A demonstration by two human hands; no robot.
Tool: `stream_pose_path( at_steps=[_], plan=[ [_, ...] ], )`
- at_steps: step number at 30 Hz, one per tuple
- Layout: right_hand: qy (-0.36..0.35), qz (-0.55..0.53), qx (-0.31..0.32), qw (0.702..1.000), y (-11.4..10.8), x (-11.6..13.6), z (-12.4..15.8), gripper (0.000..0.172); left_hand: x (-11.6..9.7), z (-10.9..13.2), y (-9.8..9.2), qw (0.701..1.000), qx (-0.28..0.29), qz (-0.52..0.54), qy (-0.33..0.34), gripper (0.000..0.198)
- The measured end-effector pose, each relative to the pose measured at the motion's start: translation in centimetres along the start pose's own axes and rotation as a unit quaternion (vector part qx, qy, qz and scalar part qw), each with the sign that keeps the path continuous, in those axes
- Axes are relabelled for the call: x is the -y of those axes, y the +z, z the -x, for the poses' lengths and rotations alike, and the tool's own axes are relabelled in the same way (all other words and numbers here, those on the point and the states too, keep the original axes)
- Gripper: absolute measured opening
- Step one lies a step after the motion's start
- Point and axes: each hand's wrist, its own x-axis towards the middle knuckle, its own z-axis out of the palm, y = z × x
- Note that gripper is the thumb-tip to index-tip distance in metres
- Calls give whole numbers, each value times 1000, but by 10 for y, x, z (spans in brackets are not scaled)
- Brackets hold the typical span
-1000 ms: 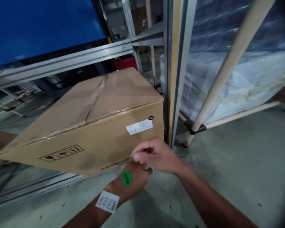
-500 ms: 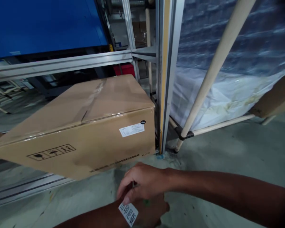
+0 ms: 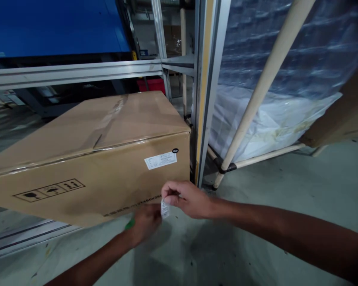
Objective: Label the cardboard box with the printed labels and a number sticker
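In the head view, a small white sticker label (image 3: 165,209) hangs from my right hand (image 3: 185,198). Thumb and forefinger pinch it at its top edge. My left hand (image 3: 145,224) is close to the label's left side, fingers smeared by motion; whether they touch it I cannot tell. Something green (image 3: 130,224) shows at the back of that hand. Behind both hands stands a large taped cardboard box (image 3: 116,171). Its near face bears a white printed label (image 3: 161,160) with a round black sticker (image 3: 175,150), plus printed handling symbols.
The box rests in an aluminium frame, whose upright post (image 3: 207,95) stands at the box's right corner. Beyond the post is a tube rack (image 3: 247,115) with wrapped goods (image 3: 286,63). A blue panel (image 3: 53,28) hangs at upper left. Grey floor (image 3: 256,246) lies below.
My right hand has lifted the sticker label off my left forearm and moved up towards the box. My left hand has drawn back to the left and risen beside the label.
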Motion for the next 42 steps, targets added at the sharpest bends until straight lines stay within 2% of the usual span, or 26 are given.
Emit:
stream_pose_path(
  at_steps=[2,4,7,9,11,13,17,21,26,33,42],
  plan=[
    [3,29,12,1000,-9,-9,-3,13,-4,-1,-23,995,-56,75,-46,18],
    [3,45,36,998,-13,-17,-7,22,-15,0,-38,985,-78,143,-65,28],
    [-3,57,63,996,-9,-20,-15,30,-33,2,-46,976,-38,206,-57,36],
    [-7,56,59,997,-3,-18,-19,28,-40,3,-45,975,-14,215,-53,28],
    [-9,48,45,998,2,-17,-23,26,-42,3,-44,976,-23,209,-58,19],
    [4,29,10,1000,7,-20,-26,29,-41,2,-44,974,-60,207,-67,16],
    [79,-17,-107,991,17,-32,-29,35,-36,-1,-48,952,-197,217,-90,19],
    [79,-28,-162,983,29,-39,-35,23,-30,-4,-48,925,-292,223,-96,22],
    [39,17,-215,976,35,-39,-54,17,-21,-9,-50,917,-342,187,-82,22],
    [-30,128,-224,966,32,-33,-69,13,-20,-14,-66,913,-384,39,-129,22],
    [3,212,-244,946,36,-31,-81,21,-27,-19,-77,893,-403,-89,-178,27]
  ],
)
